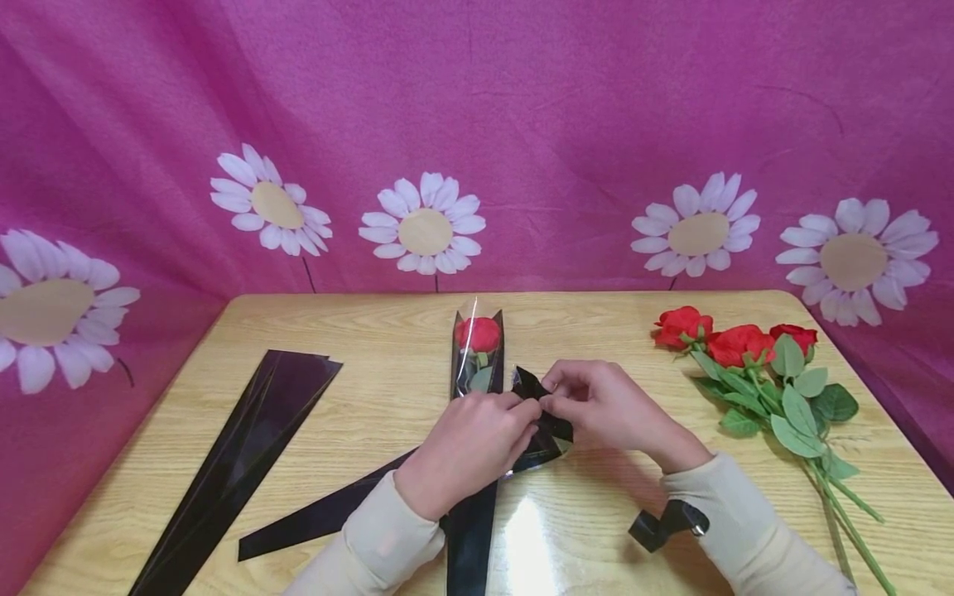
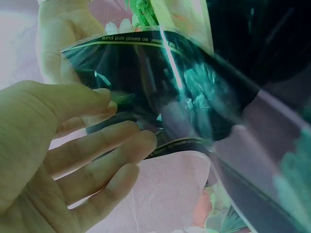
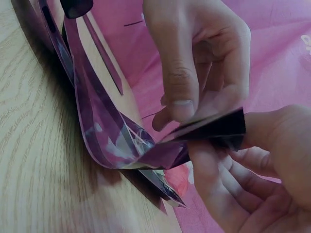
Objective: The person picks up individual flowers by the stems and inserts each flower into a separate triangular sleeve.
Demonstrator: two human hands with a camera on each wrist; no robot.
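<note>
A black flower sleeve with a clear front lies across the middle of the table, its wide mouth raised between both hands. My right hand pinches the mouth's black edge between thumb and forefinger. Close against it, my left hand holds the same mouth with thumb and fingertips. In the left wrist view, the left thumb and fingers are at the gold-lined, printed rim. Beneath this sleeve, crossing it, lies another sleeve with a red rose inside; the left hand hides its middle.
Several flat black sleeves lie stacked at the left. Three red roses with long green stems lie at the right. A black strap hangs at the right cuff. A pink cloth with daisies surrounds the wooden table.
</note>
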